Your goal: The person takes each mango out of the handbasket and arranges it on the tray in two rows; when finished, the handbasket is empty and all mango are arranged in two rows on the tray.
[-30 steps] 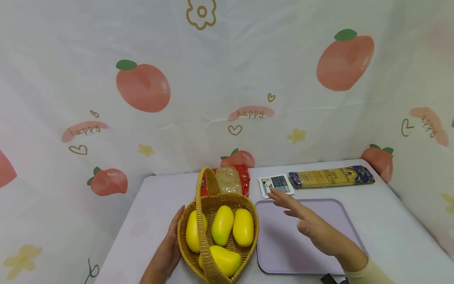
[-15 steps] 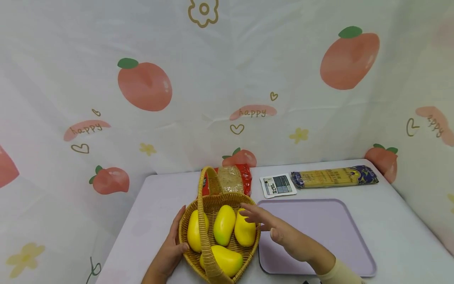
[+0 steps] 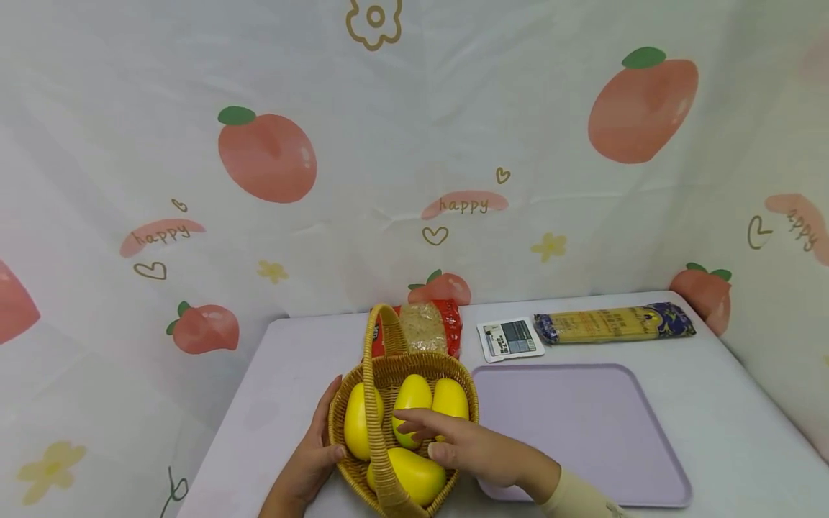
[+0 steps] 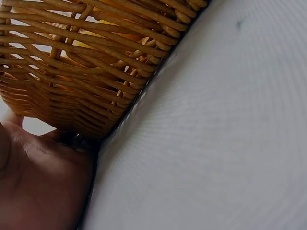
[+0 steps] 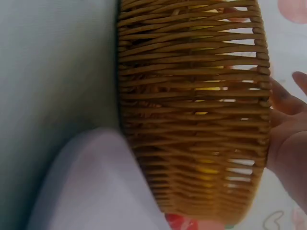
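Note:
A brown wicker basket [image 3: 414,363] with a tall arched handle stands on the table, holding several yellow mangoes [image 3: 417,478]. My left hand [image 3: 309,460] holds its left side, fingers along the outside and thumb at the rim. In the left wrist view, the palm [image 4: 43,182] lies close to the woven wall. My right hand [image 3: 479,450] reaches over the basket's right rim, fingers extended above the middle mango [image 3: 414,392] and partly covering the right mango [image 3: 450,396]. Nothing is held in it. The right wrist view has that hand [image 5: 292,143] just beyond the basket rim.
A pale purple tray [image 3: 583,424] lies right of the basket, under the right forearm. Behind stand a red bag with a clear window [image 3: 424,327], a flat white packet [image 3: 512,339] and a long yellow-and-purple noodle pack [image 3: 612,324]. A printed cloth wall [image 3: 363,252] closes the back.
My right hand has moved left from above the tray to over the basket. My left thumb has come into sight at the basket's rim. The basket and mangoes look unmoved.

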Action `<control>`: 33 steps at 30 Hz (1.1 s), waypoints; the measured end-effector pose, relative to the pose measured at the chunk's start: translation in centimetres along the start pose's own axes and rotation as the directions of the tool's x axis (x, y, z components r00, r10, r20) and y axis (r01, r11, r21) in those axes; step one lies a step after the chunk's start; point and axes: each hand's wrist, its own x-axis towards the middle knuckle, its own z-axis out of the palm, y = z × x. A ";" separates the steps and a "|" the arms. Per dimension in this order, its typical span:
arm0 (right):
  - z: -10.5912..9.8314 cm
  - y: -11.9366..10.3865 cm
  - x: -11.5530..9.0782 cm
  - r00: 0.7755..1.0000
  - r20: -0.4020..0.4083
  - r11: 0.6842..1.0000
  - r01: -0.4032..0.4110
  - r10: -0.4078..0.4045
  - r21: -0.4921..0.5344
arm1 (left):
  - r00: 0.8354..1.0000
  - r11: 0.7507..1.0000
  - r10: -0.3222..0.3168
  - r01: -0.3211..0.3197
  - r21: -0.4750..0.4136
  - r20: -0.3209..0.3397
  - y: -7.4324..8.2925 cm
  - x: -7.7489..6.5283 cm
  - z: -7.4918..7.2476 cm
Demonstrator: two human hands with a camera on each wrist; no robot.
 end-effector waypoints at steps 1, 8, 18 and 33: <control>0.1 0.0 0.3 1.000 0.007 1.000 -0.012 0.012 -0.005 | 1.000 1.000 -0.001 0.001 -0.005 0.000 0.0 0.0 0.0; 0.5 0.4 1.9 0.996 0.070 0.988 -0.049 0.060 -0.146 | 1.000 1.000 -0.013 0.013 -0.015 0.000 0.0 0.1 0.0; 0.9 1.1 3.3 0.990 0.136 0.912 0.013 0.048 -0.411 | 1.000 1.000 -0.013 0.013 -0.007 0.003 0.2 0.0 0.0; 2.4 1.1 3.9 0.991 0.003 0.815 -0.111 0.137 -0.569 | 1.000 1.000 -0.024 0.024 -0.004 -0.008 0.2 0.0 0.0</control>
